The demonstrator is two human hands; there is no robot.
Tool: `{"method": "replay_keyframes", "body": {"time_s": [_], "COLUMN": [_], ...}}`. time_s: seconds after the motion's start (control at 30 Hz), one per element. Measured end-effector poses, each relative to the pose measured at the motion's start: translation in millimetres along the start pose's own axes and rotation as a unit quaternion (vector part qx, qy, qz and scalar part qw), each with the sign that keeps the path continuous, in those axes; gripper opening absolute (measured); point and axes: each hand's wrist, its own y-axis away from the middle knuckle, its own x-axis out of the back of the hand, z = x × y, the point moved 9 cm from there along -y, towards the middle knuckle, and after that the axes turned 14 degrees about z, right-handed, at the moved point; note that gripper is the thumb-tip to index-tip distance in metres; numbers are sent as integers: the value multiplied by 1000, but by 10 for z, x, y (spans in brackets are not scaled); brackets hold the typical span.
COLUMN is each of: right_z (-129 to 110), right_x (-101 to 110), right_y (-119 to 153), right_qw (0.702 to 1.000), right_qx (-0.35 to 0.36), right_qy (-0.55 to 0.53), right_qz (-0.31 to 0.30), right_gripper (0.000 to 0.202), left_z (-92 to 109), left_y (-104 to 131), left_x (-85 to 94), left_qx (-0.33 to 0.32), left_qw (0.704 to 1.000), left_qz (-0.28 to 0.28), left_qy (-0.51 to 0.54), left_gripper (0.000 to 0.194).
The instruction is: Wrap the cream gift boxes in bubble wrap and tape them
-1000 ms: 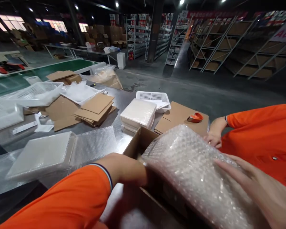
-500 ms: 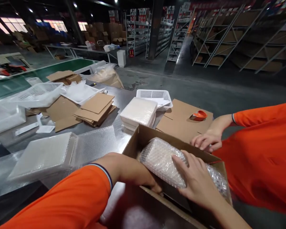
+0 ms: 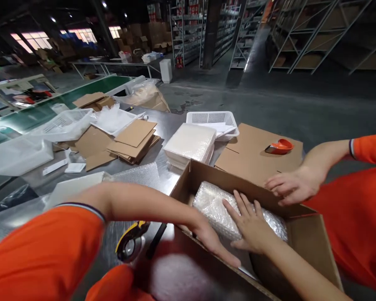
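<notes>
An open cardboard box (image 3: 310, 246) stands in front of me with bubble-wrapped packing (image 3: 211, 207) inside, along its far wall. My right hand (image 3: 252, 228) lies on top of the bubble wrap with its fingers spread. It hides part of the wrap. Over the box's near edge, my left hand (image 3: 217, 244) is stretched out flat, fingers pointing right, holding nothing. A co-worker's hand (image 3: 297, 184) hovers at the far wall of the box, coming from the right. Left of the box, beneath my left forearm, lies a yellow and black tape dispenser (image 3: 130, 242).
Behind the box are a stack of bubble-wrap sheets (image 3: 191, 144), a white basket (image 3: 211, 117) with papers, and flat cardboard (image 3: 247, 154) bearing an orange tool (image 3: 279, 146). More cardboard pieces (image 3: 134, 140) lie left. The co-worker's body (image 3: 363, 225) stands close on the right.
My left hand has come up out of the box to its near edge. My right hand has flattened on the wrap, which sits lower. The co-worker's hand has drawn back slightly.
</notes>
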Motion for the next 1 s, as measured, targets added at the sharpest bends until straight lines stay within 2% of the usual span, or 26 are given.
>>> {"method": "replay_keyframes", "body": {"time_s": [0.03, 0.1, 0.17, 0.23, 0.33, 0.5, 0.57, 0.67, 0.73, 0.8, 0.87, 0.93, 1.0], "right_z": [4, -2, -12, -20, -33, -21, -10, 142, 258, 323, 310, 118, -257], "right_x": [12, 42, 74, 127, 215, 252, 265, 301, 399, 615, 874, 1070, 1174], "right_y": [6, 16, 25, 32, 57, 230, 315, 437, 531, 660, 864, 1101, 1296], "right_qw": [1000, 999, 998, 998, 998, 997, 997, 994, 991, 978, 959, 951, 950], "right_qx": [2, 0, -4, -8, -3, -29, -41, -96, -132, -152, -168, -170, -164], "right_qy": [-2, -5, -1, 5, 25, 60, 63, 44, -32, -127, -166, -132, -37], "right_qz": [17, 47, 61, 68, 56, 26, 32, 8, 7, 67, 156, 223, 263], "right_gripper": [119, 112, 108, 103, 101, 101, 101, 101, 86, 63, 51, 49, 57], "left_z": [84, 148, 149, 182, 234, 370, 433, 459, 453, 451, 468, 511, 571], "left_y": [193, 502, 711, 789, 760, 711, 681, 596, 527, 451, 375, 333, 399], "left_x": [47, 184, 231, 142, -20, -51, -13, 145, 307, 472, 609, 710, 800], "left_qx": [-28, -32, -11, -38, -114, -184, -202, -203, -197, -192, -187, -173, -141], "left_qw": [999, 981, 935, 892, 860, 846, 841, 831, 824, 819, 813, 800, 765], "left_qz": [9, 110, 215, 273, 294, 289, 292, 303, 313, 318, 321, 342, 415], "left_qy": [-35, -156, -281, -358, -402, -409, -409, -421, -430, -437, -448, -462, -471], "left_gripper": [56, 51, 30, 17, 8, 5, 10, 16, 15, 14, 16, 20, 27]}}
